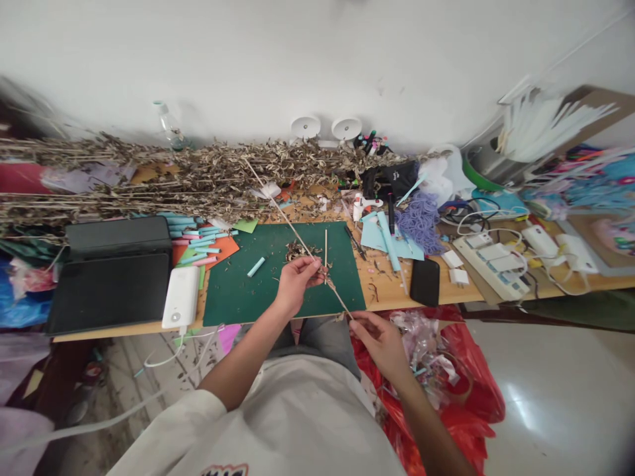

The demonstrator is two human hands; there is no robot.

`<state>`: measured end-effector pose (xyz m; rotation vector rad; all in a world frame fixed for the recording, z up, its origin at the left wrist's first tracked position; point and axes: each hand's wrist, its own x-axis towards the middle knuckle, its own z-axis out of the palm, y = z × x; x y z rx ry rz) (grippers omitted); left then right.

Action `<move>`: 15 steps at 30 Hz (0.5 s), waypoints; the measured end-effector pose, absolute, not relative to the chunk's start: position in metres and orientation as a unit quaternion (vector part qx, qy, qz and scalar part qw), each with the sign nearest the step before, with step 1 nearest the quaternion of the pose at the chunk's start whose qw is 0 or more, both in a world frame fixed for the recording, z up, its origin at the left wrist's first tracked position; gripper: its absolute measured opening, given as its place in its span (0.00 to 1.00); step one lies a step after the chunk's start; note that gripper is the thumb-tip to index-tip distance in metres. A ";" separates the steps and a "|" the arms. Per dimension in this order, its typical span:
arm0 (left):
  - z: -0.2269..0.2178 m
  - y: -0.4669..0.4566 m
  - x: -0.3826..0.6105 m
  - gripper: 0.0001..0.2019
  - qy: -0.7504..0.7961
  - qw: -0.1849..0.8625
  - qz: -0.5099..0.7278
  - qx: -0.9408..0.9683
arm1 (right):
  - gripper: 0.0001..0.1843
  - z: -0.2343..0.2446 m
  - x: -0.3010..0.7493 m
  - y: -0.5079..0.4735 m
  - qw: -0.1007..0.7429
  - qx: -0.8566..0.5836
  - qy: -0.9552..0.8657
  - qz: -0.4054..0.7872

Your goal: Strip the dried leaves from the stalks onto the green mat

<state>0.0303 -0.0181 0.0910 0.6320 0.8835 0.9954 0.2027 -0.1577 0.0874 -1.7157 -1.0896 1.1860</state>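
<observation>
A long thin dried stem [282, 213] runs slantwise from the pile at the back down toward my body. My left hand [296, 281] pinches it near its middle, above the green cutting mat [233, 284]. At the stem's near end, past the mat's front edge, my right hand [374, 334] closes thumb and fingers on it. Crumbled dry leaves [297, 250] lie on the mat just beyond my left hand. Beside them is a short pale stick [326, 246], its lower end partly hidden by my fingers. A light-blue paper tube [256, 267] rests on the mat's left side.
Dried leafy stems [208, 172] are heaped along the wall. To the left are a black case [114, 277] and a white power bank [180, 297]. A phone [425, 282], purple yarn [419, 221] and a power strip [491, 264] sit right. A red bag [476, 383] hangs below.
</observation>
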 end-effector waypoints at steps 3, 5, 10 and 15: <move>0.090 -0.018 0.031 0.16 0.391 0.739 0.468 0.288 | 0.17 0.085 0.207 -0.167 0.390 -0.678 -0.412 0.467; 0.089 -0.018 0.032 0.16 0.386 0.738 0.468 0.295 | 0.17 0.084 0.208 -0.169 0.389 -0.686 -0.413 0.456; 0.086 -0.017 0.036 0.16 0.411 0.716 0.476 0.303 | 0.17 0.084 0.203 -0.167 0.412 -0.698 -0.397 0.430; 0.082 -0.017 0.036 0.17 0.431 0.696 0.495 0.291 | 0.18 0.078 0.193 -0.160 0.435 -0.698 -0.373 0.429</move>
